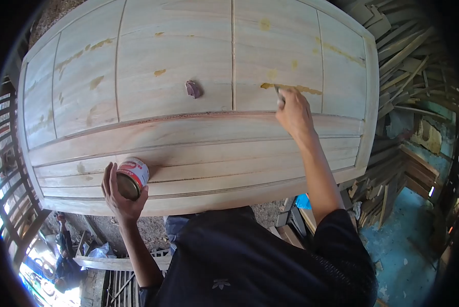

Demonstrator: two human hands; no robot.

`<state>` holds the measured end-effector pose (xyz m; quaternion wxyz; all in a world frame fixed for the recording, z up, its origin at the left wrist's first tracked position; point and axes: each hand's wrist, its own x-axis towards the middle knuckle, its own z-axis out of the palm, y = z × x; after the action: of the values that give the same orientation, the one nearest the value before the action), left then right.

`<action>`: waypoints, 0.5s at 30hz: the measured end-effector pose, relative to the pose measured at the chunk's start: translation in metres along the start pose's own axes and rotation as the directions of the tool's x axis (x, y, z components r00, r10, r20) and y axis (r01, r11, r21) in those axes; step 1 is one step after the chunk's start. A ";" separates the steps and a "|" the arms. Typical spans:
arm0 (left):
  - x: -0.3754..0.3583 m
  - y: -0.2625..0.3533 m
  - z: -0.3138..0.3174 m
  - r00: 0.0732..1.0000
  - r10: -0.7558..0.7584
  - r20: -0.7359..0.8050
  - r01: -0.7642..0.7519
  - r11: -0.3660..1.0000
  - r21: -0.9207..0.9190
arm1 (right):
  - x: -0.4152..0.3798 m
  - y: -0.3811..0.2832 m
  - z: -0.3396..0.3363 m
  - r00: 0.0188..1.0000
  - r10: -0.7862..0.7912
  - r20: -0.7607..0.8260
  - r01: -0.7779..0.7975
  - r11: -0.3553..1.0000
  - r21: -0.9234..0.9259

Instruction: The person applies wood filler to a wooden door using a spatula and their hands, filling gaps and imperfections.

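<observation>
A pale wooden panel [178, 56] with grooves and raised strips spans the view. My left hand [122, 197] is wrapped round a red and white can [133, 176] near the panel's front edge. At the right, my right hand [294, 110] is closed on a small dark tool [278, 92], mostly hidden by the fingers. The tool's tip touches or nearly touches a brown filler streak [303, 89]. A crumpled purple piece [192, 89] lies on the panel between my hands. More brown patches mark the wood.
Stacked wood offcuts [403, 61] fill the right side beyond the panel. Dark slats [7, 153] stand at the left. Another person [66, 258] is at the lower left, near a plastic bag [102, 250]. Something bright blue [303, 201] lies below the panel's edge.
</observation>
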<state>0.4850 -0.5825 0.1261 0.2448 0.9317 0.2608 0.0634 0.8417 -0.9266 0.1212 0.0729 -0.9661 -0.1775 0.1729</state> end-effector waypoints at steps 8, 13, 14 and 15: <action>-0.001 -0.004 0.002 0.999 -0.039 0.018 0.040 0.999 -0.035 | 0.013 -0.042 -0.026 0.946 0.061 0.319 -0.091 0.992 0.082; -0.001 -0.005 0.003 0.999 -0.024 0.023 0.025 1.000 -0.014 | 0.023 -0.046 -0.008 0.983 0.062 0.175 -0.061 0.998 -0.007; 0.000 -0.006 0.003 0.999 -0.025 0.024 0.025 1.000 -0.010 | 0.016 -0.045 -0.011 0.982 0.066 0.175 -0.066 0.998 -0.006; 0.000 -0.006 0.002 0.999 -0.021 0.029 0.021 1.000 -0.011 | 0.007 -0.045 -0.019 0.977 0.032 0.212 -0.041 0.999 0.035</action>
<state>0.4826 -0.5785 0.1215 0.2547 0.9282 0.2667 0.0488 0.8409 -0.8839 0.1459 0.0691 -0.9437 -0.1631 0.2793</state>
